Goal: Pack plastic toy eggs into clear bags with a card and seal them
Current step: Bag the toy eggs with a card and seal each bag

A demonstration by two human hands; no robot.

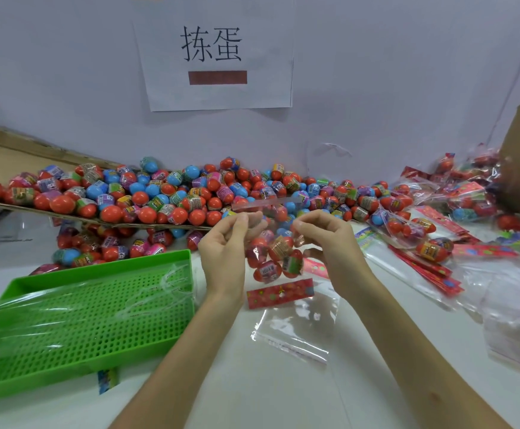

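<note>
A clear bag (275, 253) holding several red toy eggs hangs above the table's middle. My left hand (226, 246) pinches its upper left edge and my right hand (329, 239) pinches the upper right edge, with the bag's top flap standing up between them. Below the bag lies a red printed card (280, 294) on top of an empty clear bag (295, 329). A big heap of loose red, blue and pink eggs (165, 193) covers a cardboard sheet behind my hands.
A green perforated tray (76, 317) with clear film in it sits at the left front. Filled bags (432, 218), red cards and a stack of empty bags (512, 311) crowd the right side. A paper sign hangs on the back wall.
</note>
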